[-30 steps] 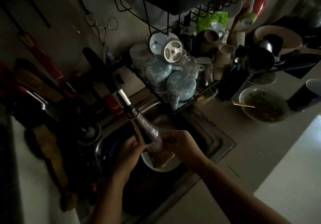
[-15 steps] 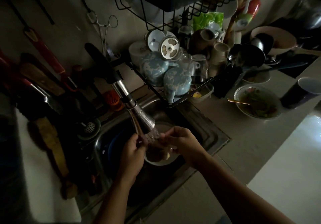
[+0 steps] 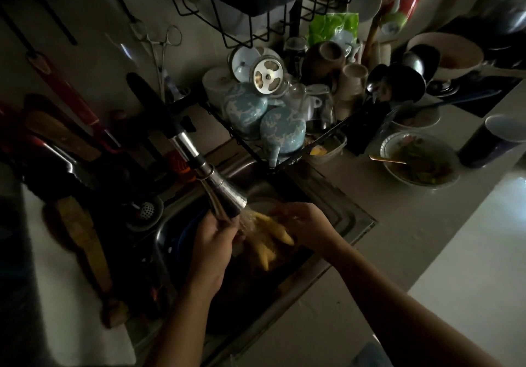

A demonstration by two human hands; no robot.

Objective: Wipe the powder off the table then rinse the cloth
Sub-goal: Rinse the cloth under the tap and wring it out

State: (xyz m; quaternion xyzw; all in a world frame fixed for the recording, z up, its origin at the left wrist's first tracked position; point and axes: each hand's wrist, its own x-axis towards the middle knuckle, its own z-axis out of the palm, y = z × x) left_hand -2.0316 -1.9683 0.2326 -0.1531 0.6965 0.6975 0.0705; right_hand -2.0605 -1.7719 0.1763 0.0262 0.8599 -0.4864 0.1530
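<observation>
We found the left hand just under the running faucet head, its fingers curled round one end of the yellow cloth. The right hand pinched the cloth's other end, fingers closed on the fabric; both held it over the sink. Risks noted — the spray struck bunched cloth close to the nozzle, so we judged splash over the sink rim onto the table likely, wetting the surface. Unopened folds could trap powder and leave the rinse incomplete. Further right, the bowl of food stood uncovered on the table — stray droplets could reach it. Poor light could hide remaining residue.
</observation>
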